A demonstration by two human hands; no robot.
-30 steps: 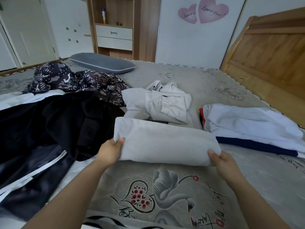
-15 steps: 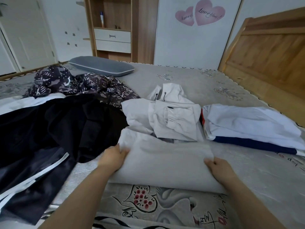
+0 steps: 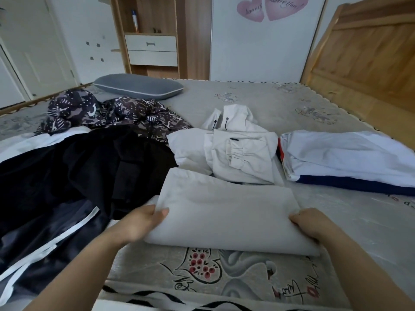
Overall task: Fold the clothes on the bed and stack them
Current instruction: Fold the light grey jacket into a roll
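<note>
A cream-white hooded garment (image 3: 226, 212) lies on the bed in front of me, its lower part folded into a flat panel. My left hand (image 3: 141, 223) grips the panel's left edge, thumb on top. My right hand (image 3: 312, 223) holds its right edge, fingers tucked under the cloth. The garment's sleeves and hood (image 3: 235, 140) lie bunched behind the panel. A folded white and navy garment (image 3: 350, 160) lies to the right. A black garment with white stripes (image 3: 67, 182) spreads out on the left, with a dark patterned one (image 3: 107, 113) behind it.
The bed's grey printed mat (image 3: 224, 277) shows below the panel. A grey pillow (image 3: 139, 86) sits at the far side. The wooden headboard (image 3: 363, 59) rises on the right. A wooden shelf unit with drawers (image 3: 152, 39) stands against the far wall.
The folded panel, held up off the bed a second ago, has come down flat onto the mat. Both hands stayed on its side edges and lowered with it.
</note>
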